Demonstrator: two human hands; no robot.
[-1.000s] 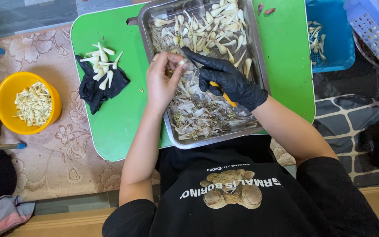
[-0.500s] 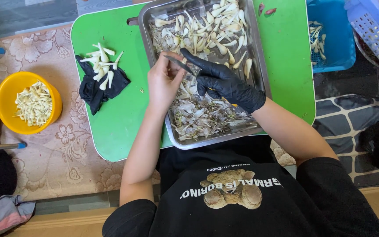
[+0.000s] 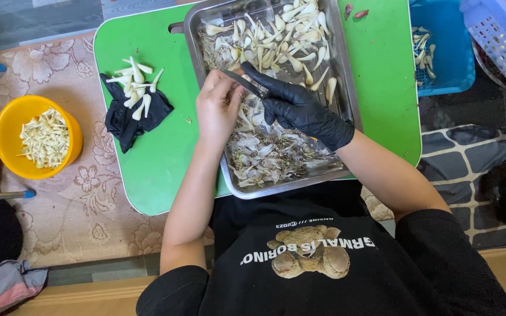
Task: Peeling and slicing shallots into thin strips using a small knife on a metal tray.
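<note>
Both hands meet over the metal tray (image 3: 346,88): bare left hand (image 3: 218,111) pinches a garlic clove (image 3: 242,76), gloved right hand (image 3: 300,108) grips the knife (image 3: 242,82), so cut shallowly, clear of fingertips.

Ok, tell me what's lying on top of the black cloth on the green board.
On the black cloth lies a small heap of pale peeled cloves, some spilling onto the green board. Anything beneath the heap or inside the cloth's folds is covered and cannot be seen.
</note>
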